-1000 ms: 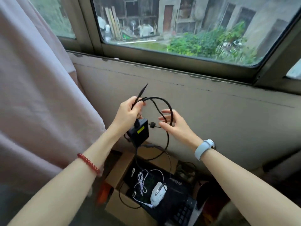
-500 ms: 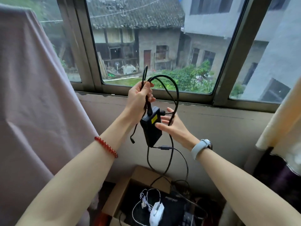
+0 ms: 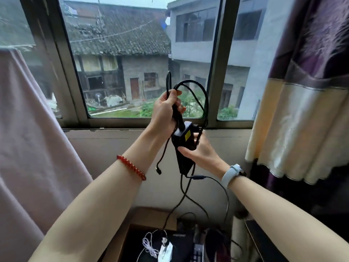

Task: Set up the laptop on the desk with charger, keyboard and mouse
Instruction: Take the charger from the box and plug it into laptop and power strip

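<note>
1. Left hand (image 3: 166, 112) is clenched around the looped black cable (image 3: 198, 95) at frame centre, before the window (image 3: 143, 63).
2. Right hand (image 3: 202, 152) grasps the charger brick (image 3: 184, 146) just below.
3. White mouse (image 3: 166, 250) and keyboard (image 3: 196, 254) lie in the cardboard box (image 3: 149, 216) at the bottom edge.

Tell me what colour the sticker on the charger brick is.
Yellow, on the black charger brick held up by both hands, seen in the head view.

The charger brick (image 3: 184, 146) hangs before the window (image 3: 143, 72) between the left hand (image 3: 166, 112) above and the right hand (image 3: 203, 154) at its right, its cables (image 3: 190, 193) trailing down into the box (image 3: 149, 218) below, where the mouse (image 3: 166, 250) lies left of the keyboard (image 3: 197, 253).
</note>
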Motion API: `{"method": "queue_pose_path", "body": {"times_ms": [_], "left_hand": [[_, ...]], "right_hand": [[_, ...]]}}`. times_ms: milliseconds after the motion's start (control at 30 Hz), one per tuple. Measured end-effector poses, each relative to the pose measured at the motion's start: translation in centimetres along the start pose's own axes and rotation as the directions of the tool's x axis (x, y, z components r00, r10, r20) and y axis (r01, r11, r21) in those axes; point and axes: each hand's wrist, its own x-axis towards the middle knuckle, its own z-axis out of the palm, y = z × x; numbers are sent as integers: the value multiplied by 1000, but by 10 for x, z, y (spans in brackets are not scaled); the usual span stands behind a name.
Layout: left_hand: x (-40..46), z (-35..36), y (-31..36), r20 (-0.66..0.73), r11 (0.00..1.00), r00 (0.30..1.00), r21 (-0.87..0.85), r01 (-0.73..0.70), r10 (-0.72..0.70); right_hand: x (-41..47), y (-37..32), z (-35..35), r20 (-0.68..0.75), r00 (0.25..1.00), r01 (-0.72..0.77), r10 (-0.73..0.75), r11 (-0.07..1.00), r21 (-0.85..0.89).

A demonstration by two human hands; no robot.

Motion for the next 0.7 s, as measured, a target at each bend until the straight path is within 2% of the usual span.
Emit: {"method": "queue_pose_path", "body": {"times_ms": [133, 300, 533, 700], "left_hand": [[-12, 63, 22, 104, 993, 992, -101, -63, 73], [-46, 145, 39, 229, 961, 969, -274, -31, 96], [-145, 251, 30, 400, 932, 916, -341, 123, 26], [-215, 300, 10, 485, 932, 873, -293, 212, -46]], "right_hand": [[-26, -42, -64, -147, 985, 57, -86, 981, -187], [-87, -88, -147, -265, 951, 71, -158, 948, -312], [-230, -126, -241, -442, 890, -110, -117, 883, -456], [-336, -142, -272, -501, 864, -222, -44, 860, -459]]}}
